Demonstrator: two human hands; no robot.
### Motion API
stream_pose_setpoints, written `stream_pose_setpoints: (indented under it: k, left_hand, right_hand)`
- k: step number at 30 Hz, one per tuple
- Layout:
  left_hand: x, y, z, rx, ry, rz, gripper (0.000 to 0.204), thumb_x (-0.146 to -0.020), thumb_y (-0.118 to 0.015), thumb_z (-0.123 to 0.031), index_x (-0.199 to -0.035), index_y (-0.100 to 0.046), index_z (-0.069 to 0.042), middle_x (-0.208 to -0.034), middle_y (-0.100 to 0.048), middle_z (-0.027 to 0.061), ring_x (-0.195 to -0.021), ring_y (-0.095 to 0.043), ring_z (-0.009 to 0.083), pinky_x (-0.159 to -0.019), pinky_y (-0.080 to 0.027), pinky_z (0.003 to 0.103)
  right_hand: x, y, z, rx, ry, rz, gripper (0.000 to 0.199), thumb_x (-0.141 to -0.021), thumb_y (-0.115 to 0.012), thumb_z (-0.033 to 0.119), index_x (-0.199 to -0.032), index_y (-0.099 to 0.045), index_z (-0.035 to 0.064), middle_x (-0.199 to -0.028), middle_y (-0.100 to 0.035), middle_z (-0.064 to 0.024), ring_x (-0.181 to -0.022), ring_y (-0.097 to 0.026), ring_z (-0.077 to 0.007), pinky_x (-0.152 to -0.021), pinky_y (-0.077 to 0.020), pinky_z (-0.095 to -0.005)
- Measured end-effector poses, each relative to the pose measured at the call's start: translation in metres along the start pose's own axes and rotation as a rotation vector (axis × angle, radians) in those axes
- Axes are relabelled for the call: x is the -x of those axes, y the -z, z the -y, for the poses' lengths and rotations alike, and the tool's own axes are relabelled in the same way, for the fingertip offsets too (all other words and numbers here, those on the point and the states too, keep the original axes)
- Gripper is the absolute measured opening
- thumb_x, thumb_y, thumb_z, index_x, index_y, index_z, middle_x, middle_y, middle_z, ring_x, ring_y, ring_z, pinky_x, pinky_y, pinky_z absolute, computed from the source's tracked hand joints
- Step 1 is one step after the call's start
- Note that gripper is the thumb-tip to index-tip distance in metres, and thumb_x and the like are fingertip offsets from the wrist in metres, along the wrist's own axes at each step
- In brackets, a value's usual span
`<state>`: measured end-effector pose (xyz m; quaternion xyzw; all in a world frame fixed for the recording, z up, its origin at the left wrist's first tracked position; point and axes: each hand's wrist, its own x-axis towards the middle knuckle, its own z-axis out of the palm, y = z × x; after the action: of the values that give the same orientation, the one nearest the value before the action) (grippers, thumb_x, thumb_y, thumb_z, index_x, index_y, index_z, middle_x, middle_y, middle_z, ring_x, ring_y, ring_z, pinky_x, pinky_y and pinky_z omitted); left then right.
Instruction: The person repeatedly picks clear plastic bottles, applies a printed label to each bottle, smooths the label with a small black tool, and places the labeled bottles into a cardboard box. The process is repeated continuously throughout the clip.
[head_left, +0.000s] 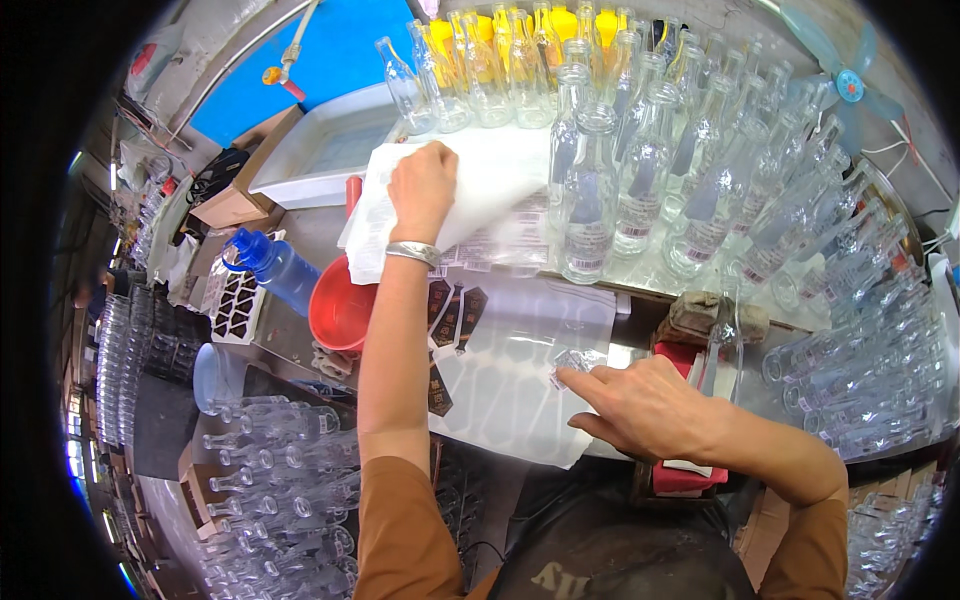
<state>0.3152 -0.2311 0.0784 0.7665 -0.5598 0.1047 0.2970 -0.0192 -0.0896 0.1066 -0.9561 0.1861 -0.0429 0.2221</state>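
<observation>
My left hand point(422, 190), with a silver bangle at the wrist, is closed on the upper sheet of a stack of white paper sheets point(490, 165), whose right side curls up. Under it a sheet of small printed labels point(500, 245) shows in part. My right hand point(645, 405) is over a translucent sheet point(500, 410), other fingers curled and thumb apart from the index finger. A small clear label with print point(578, 362) clings to the index fingertip. Black tie-shaped labels point(456, 316) lie at that sheet's left.
Many clear glass bottles point(590, 190) stand at the back and right, several labelled. Left are a red cup point(342, 305), a blue spray bottle point(275, 268) and a white tray point(330, 150). More bottles point(280, 470) lie stacked lower left. A blue fan point(848, 86) is far right.
</observation>
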Motion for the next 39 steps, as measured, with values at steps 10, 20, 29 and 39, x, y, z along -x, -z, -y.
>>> stream_pose_setpoints:
  k: [10, 20, 29, 39]
  left_hand:
    - [-0.03, 0.039, -0.048, 0.091, -0.373, -0.234, 0.018, -0.093, -0.064, -0.027, -0.095, -0.072, -0.011, -0.083, -0.072, 0.0124, -0.077, -0.069, 0.0337, -0.069, -0.052, 0.044]
    - [-0.01, -0.035, -0.04, 0.076, -0.5, 0.129, 0.014, -0.091, -0.065, -0.024, -0.092, -0.072, -0.011, -0.085, -0.072, 0.0123, -0.081, -0.069, 0.0339, -0.075, -0.054, 0.043]
    - [0.008, -0.01, -0.022, 0.24, -0.304, -0.107, 0.015, -0.091, -0.067, -0.019, -0.094, -0.071, -0.004, -0.084, -0.072, 0.015, -0.08, -0.07, 0.0339, -0.072, -0.053, 0.04]
    - [0.106, -0.015, 0.004, 0.547, 0.149, 0.0, 0.021, -0.095, -0.064, -0.018, -0.094, -0.07, 0.002, -0.077, -0.072, 0.0084, -0.07, -0.07, 0.0142, -0.065, -0.052, 0.028]
  right_hand:
    - [0.002, 0.0, 0.001, -0.056, -0.012, -0.005, 0.035, -0.093, -0.066, 0.026, -0.113, -0.05, 0.0018, -0.084, -0.065, -0.0184, -0.065, -0.064, -0.0412, -0.053, -0.0485, -0.0495]
    - [0.012, -0.002, -0.005, 0.001, -0.064, 0.052, 0.049, -0.093, -0.067, 0.031, -0.131, -0.053, 0.0022, -0.085, -0.069, -0.0146, -0.062, -0.064, -0.0361, -0.052, -0.048, -0.0445]
    - [0.018, 0.002, -0.005, -0.035, -0.072, 0.007, 0.04, -0.092, -0.067, 0.028, -0.12, -0.053, 0.0021, -0.083, -0.067, -0.017, -0.065, -0.065, -0.039, -0.053, -0.0488, -0.0481]
    - [-0.013, -0.009, -0.006, -0.045, -0.021, 0.03, 0.043, -0.091, -0.068, 0.029, -0.126, -0.058, 0.0049, -0.083, -0.071, -0.0147, -0.068, -0.066, -0.0373, -0.056, -0.0484, -0.0479]
